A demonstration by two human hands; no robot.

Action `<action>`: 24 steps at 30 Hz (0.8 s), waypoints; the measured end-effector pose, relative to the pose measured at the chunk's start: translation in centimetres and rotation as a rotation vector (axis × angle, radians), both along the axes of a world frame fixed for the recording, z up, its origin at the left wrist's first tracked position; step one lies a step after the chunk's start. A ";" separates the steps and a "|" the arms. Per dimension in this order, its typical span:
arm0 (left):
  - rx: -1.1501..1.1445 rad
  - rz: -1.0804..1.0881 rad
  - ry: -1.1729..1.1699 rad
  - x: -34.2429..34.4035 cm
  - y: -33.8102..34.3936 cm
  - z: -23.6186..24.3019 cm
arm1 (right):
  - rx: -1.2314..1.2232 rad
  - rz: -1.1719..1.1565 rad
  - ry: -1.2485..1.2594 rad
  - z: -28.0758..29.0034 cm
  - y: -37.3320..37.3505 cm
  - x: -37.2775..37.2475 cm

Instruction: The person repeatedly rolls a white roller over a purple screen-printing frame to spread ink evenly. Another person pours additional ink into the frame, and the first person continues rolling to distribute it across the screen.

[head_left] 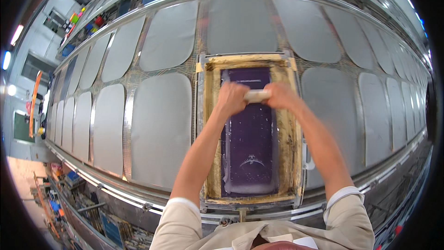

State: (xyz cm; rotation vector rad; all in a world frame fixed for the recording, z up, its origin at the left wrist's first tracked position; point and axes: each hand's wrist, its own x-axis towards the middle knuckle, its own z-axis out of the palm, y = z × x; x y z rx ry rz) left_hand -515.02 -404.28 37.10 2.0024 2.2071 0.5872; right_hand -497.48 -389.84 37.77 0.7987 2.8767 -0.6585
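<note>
Both my arms reach forward over a screen-printing frame [299, 176] with a yellowish, ink-stained inner border. Inside it is a dark purple mesh panel [249, 134] with a pale curved design near its close end and a small light line near its far end. My left hand [232, 98] and my right hand [281, 95] are closed round the two ends of a pale squeegee handle [257, 96]. The squeegee lies crosswise over the far half of the mesh; its blade is hidden beneath the handle and hands. Whitish residue streaks the mesh along its left and close edges.
Grey rounded sheets [162, 106] lie in two rows along the long table, on both sides of the frame and beyond it. A metal rail [111, 193] runs along the near table edge. Shelves with assorted items [111, 229] stand below at the left.
</note>
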 end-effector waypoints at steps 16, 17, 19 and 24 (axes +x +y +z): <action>-0.055 0.006 0.049 19.8 -27.9 1.6 | -0.282 -0.212 0.290 3.0 -20.3 19.3; -0.090 0.011 0.065 19.6 -27.8 2.0 | -0.018 -0.349 0.396 1.6 -17.5 19.3; -0.092 -0.037 0.064 20.0 -26.9 1.9 | 0.497 -0.691 0.552 -2.1 -11.9 20.5; -0.121 -0.017 0.041 19.9 -27.3 1.2 | -0.019 -0.918 0.427 -6.1 -9.2 20.6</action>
